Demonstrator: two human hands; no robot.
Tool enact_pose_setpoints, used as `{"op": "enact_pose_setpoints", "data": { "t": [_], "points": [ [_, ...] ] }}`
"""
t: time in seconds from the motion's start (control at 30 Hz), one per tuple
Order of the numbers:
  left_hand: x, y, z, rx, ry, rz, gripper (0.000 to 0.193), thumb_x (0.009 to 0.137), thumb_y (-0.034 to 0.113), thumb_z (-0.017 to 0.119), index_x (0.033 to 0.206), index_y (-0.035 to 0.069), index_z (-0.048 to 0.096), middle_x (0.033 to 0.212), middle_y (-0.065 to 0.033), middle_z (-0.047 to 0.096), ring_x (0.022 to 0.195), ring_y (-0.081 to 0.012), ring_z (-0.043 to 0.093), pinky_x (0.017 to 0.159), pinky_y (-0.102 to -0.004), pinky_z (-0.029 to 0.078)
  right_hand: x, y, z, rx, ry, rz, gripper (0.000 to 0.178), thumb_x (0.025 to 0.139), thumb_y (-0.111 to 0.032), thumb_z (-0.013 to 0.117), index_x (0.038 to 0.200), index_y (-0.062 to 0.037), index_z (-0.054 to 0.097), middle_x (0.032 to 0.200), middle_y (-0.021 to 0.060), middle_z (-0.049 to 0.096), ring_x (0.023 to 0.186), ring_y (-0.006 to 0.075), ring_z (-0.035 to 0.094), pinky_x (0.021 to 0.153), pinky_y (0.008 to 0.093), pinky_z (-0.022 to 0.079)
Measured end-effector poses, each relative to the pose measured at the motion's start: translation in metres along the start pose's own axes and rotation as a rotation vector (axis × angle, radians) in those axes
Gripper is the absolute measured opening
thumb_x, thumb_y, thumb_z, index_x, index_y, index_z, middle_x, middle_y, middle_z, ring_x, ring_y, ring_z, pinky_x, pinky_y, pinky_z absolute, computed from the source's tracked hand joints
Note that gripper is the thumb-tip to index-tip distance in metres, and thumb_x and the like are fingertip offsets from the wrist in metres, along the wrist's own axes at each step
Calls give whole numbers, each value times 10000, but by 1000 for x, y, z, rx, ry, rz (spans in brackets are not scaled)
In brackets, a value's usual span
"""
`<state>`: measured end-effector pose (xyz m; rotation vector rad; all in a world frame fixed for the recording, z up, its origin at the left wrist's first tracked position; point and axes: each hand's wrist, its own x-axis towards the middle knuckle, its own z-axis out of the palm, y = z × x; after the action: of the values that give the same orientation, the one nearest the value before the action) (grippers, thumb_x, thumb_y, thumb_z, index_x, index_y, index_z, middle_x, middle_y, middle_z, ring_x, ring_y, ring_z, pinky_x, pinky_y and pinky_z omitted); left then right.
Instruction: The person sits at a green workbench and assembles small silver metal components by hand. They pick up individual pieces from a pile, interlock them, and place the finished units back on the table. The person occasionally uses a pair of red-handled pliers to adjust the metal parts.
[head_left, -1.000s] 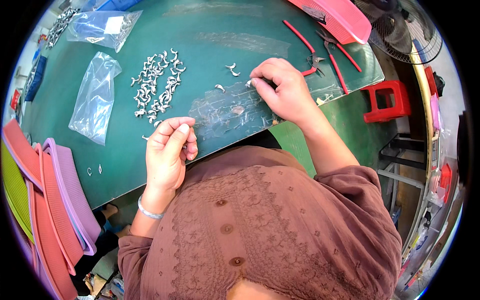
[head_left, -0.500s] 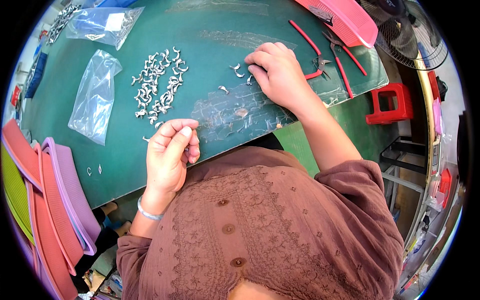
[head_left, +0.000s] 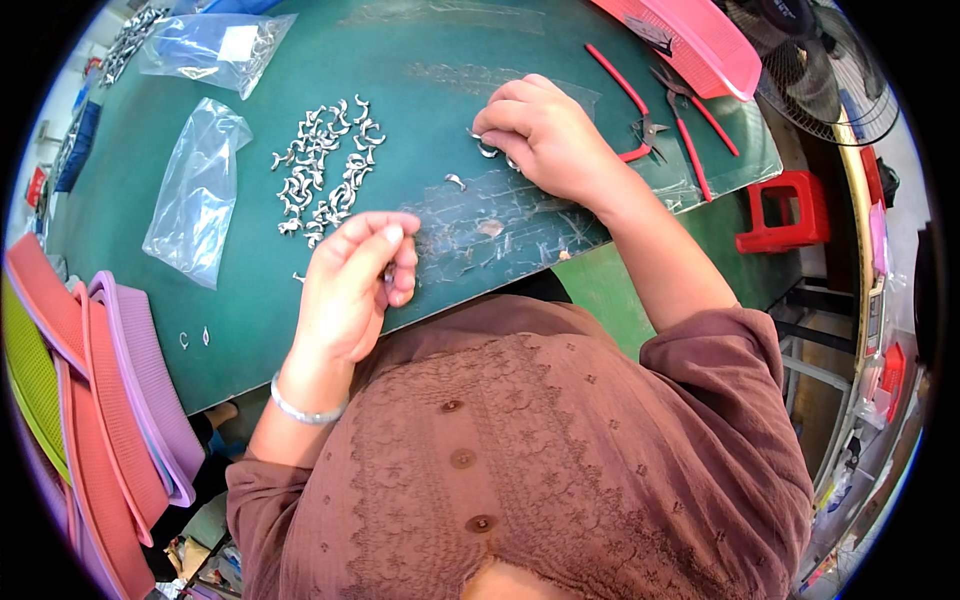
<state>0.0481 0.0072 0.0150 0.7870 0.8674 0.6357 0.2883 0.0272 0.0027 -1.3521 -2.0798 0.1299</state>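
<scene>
- At nine o'clock in my view I see stacked trays (head_left: 110, 400) in pink, purple and green, standing on edge beside the green table (head_left: 420, 60).
- At ten o'clock an empty clear plastic bag (head_left: 195, 195) lies flat; a second bag (head_left: 215, 45) holding metal parts sits at eleven.
- Just right of the empty bag, a heap of small silver hooks (head_left: 325, 170) is spread on the mat.
- The left hand (head_left: 350, 285), near centre, has its fingers curled shut, pinching a small metal piece (head_left: 388, 272) between thumb and forefinger; I cannot tell its shape.
- The right hand (head_left: 545, 140), at twelve o'clock, rests on the table with fingers bent down over a few loose hooks (head_left: 485, 150); whether it grips one I cannot tell.
- Red-handled pliers (head_left: 640, 110) lie just right of that hand.
- At one o'clock a pink basket (head_left: 700, 45) sits on the table edge.
- At two o'clock a red stool (head_left: 790, 210) stands on the floor.
</scene>
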Motion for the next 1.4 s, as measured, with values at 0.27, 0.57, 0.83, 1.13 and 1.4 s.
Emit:
{"op": "enact_pose_setpoints", "data": {
  "t": [0.27, 0.57, 0.83, 1.13, 1.4],
  "points": [
    [42, 21, 32, 86, -59, -46, 167, 851, 198, 544, 856, 33, 564, 677, -8, 526, 540, -69, 466, 459, -178, 362, -1, -24, -14, 240, 70, -87, 144, 709, 9, 626, 845, -36, 607, 787, 68, 592, 721, 220, 566, 625, 297, 459],
    [50, 22, 47, 214, -34, -29, 116, 819, 154, 546, 805, 43, 576, 644, 1, 525, 509, -63, 461, 442, -177, 357, -10, -21, -7, 423, 153, 86, 309, 706, 0, 606, 1005, -47, 545, 760, 61, 585, 751, 246, 564, 662, 327, 456],
    [55, 23, 46, 235, -39, -56, 133, 819, 155, 514, 786, 42, 574, 627, 1, 512, 497, -68, 448, 428, -183, 341, -11, -23, -7, 486, 179, 95, 329, 702, 7, 604, 1021, -45, 542, 773, 63, 593, 761, 250, 567, 683, 330, 454],
    [60, 27, 40, 127, -86, -142, 131, 825, 149, 505, 771, 39, 550, 621, -25, 499, 480, -93, 425, 384, -183, 291, -14, -18, -7, 301, 166, 74, 291, 697, -33, 627, 982, -39, 568, 800, 82, 596, 785, 265, 547, 714, 353, 440],
    [73, 31, 24, -136, -251, -358, 176, 838, 152, 464, 722, 33, 521, 606, -33, 480, 472, -97, 409, 359, -176, 282, -20, -13, -1, -59, 23, 105, 110, 703, -136, 632, 789, -68, 646, 845, 51, 558, 883, 247, 485, 793, 368, 371]
  ]
}}
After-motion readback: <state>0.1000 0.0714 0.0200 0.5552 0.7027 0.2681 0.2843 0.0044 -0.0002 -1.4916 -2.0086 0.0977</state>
